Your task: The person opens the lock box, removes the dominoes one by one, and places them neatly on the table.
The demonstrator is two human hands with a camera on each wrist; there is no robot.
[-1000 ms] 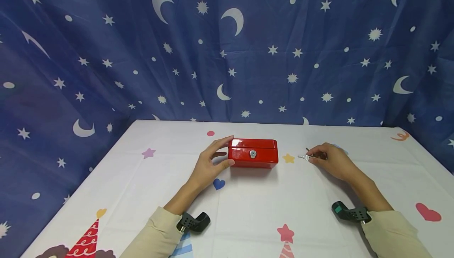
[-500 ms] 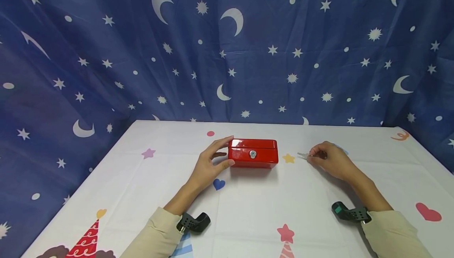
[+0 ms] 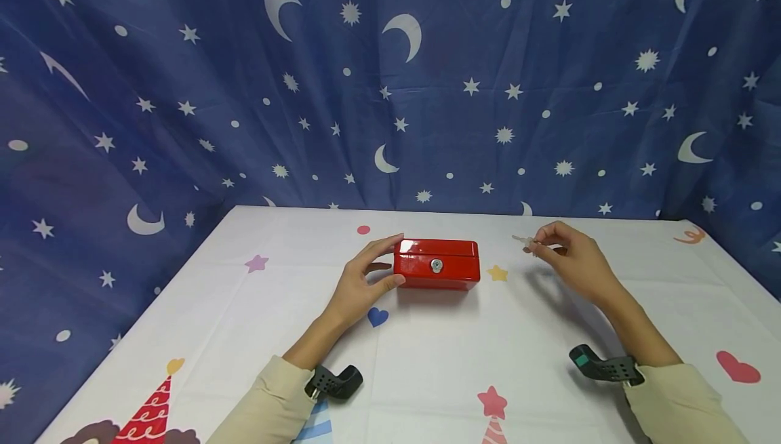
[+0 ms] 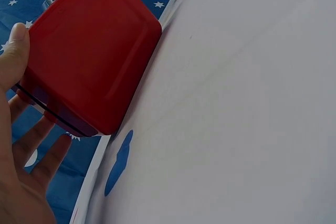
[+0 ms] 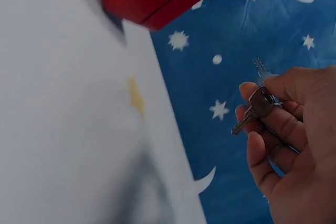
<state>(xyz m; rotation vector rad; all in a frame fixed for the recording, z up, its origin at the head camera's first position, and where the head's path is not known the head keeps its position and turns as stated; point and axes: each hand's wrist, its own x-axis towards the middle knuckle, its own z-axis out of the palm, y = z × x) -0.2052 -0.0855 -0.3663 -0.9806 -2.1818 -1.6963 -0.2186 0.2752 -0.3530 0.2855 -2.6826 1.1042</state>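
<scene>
my left hand (image 3: 360,281) grips the left end of the red box (image 3: 436,279), thumb at its front edge, a fingertip at its far top corner, with a gap between palm and side; the box sits upright on the table (image 3: 427,349), lid down, its round silver lock (image 3: 436,266) facing me; my right hand (image 3: 576,261) is well apart from it, off to the right and up above the table; between thumb and fingers i pinch the keys (image 3: 525,240); there is a pale key (image 5: 261,70), a dark key (image 5: 257,106) slanting another way, and a small ring (image 5: 277,103) at the dark one's head; a yellow star (image 3: 497,273) is printed between box and right hand; a blue heart (image 3: 377,316) is printed near my left hand, just in front of the box; my sleeves (image 3: 262,403) are beige, a black device (image 3: 342,383) strapped at each wrist; behind the table hangs a blue curtain (image 3: 451,118) with pale moons and stars.
</scene>
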